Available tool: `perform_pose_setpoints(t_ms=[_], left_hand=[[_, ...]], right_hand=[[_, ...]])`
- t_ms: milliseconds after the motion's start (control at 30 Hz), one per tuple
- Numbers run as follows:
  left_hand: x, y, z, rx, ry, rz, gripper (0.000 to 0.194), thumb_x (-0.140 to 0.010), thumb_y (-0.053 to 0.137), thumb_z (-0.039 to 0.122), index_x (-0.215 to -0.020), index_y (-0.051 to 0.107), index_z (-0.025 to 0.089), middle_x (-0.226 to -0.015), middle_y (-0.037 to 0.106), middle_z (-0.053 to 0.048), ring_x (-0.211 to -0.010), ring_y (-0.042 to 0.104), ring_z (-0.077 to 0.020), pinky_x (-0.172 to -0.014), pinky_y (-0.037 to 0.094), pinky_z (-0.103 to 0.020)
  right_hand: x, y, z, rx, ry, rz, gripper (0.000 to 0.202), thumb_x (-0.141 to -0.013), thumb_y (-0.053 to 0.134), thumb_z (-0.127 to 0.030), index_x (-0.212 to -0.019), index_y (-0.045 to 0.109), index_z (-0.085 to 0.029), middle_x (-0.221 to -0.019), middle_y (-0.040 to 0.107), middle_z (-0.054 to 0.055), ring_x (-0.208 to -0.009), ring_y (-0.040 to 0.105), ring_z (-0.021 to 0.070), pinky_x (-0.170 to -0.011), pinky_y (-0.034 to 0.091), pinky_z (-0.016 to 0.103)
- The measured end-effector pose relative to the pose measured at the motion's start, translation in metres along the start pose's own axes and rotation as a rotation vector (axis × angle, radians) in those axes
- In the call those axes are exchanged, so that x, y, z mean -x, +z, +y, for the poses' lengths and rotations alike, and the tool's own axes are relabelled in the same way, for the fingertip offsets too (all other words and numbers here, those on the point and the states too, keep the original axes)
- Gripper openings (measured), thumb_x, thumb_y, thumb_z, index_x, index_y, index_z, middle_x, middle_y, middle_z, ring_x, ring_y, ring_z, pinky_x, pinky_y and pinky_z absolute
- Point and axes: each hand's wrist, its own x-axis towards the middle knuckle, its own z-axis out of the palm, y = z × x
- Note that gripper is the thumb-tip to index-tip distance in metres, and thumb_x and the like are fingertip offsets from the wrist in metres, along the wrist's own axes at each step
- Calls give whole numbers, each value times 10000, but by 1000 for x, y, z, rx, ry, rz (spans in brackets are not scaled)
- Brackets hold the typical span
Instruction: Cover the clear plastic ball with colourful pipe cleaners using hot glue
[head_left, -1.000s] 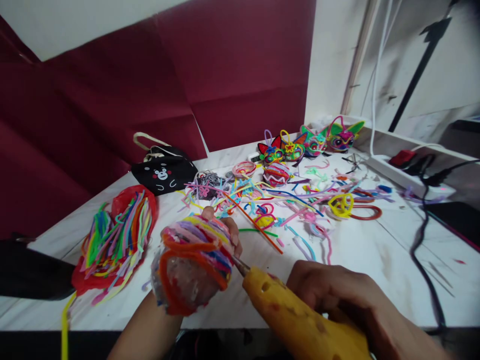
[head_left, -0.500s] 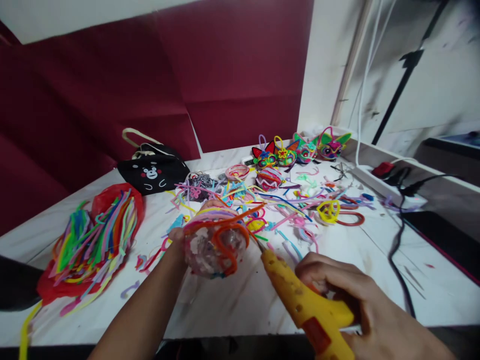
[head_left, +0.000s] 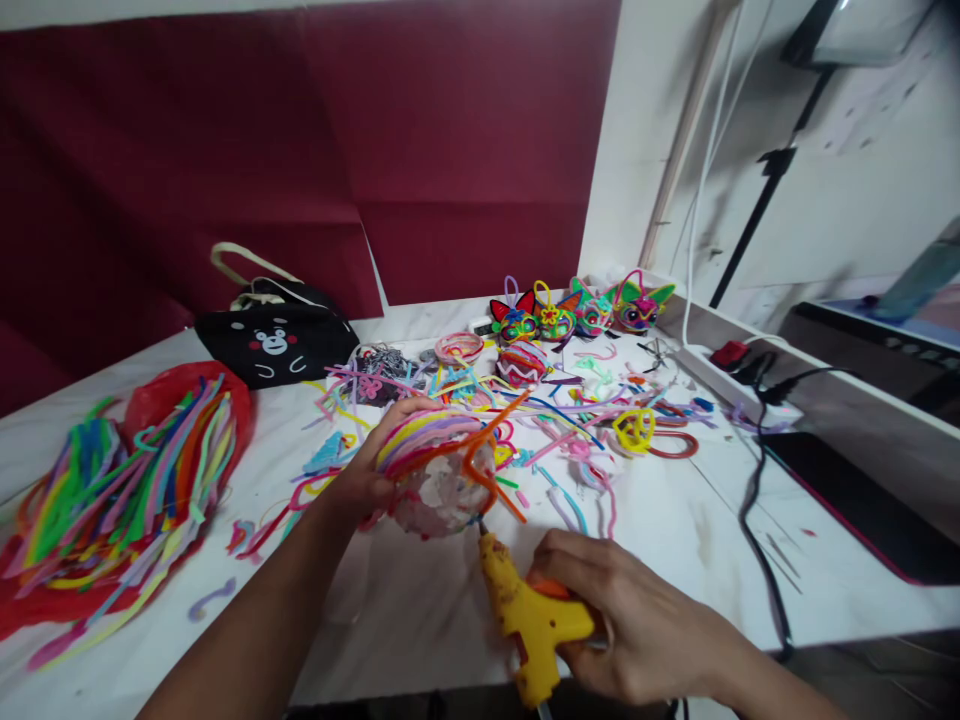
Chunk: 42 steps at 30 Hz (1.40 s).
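Note:
My left hand [head_left: 382, 465] is wrapped round the left side of a clear round ball [head_left: 439, 500], whose upper part is covered in purple, yellow and pink fuzzy strips. An orange fuzzy strip [head_left: 487, 440] runs across the ball and sticks out at its right, one end pointing up and another down. My right hand [head_left: 615, 610] grips a yellow glue gun [head_left: 517, 600] by its handle, a finger at the orange trigger. The gun's nozzle is at the ball's lower right edge; whether it touches is too small to tell.
A red bag [head_left: 232, 400] of coloured strips lies left, beside a black pouch [head_left: 277, 345]. Loose strips and a striped ball [head_left: 523, 363] lie behind my hands. Several decorated animal heads [head_left: 637, 305] stand at the back. A power strip [head_left: 739, 385], cable and black tablet-like slab [head_left: 862, 510] are right.
The glue gun has moved left and down to the ball's lower right edge and stands more upright. The ball has turned, and the orange strip's loose end now points down to the right.

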Motion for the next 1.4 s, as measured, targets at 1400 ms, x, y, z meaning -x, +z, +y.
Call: perform_pose_setpoints(t_ms=[1400], left_hand=[[-10,18,7,-555,238,-109,744,-688,834,527,-1329,566,264,-1293,633,-103,-1083,658,-307,-871,576,-365]], right_hand=[[-94,-85,-28,465,-458,137,203,-1036,456,-190,-982,638,-119,-906,660,105,-822,591,191,-743,470,303]])
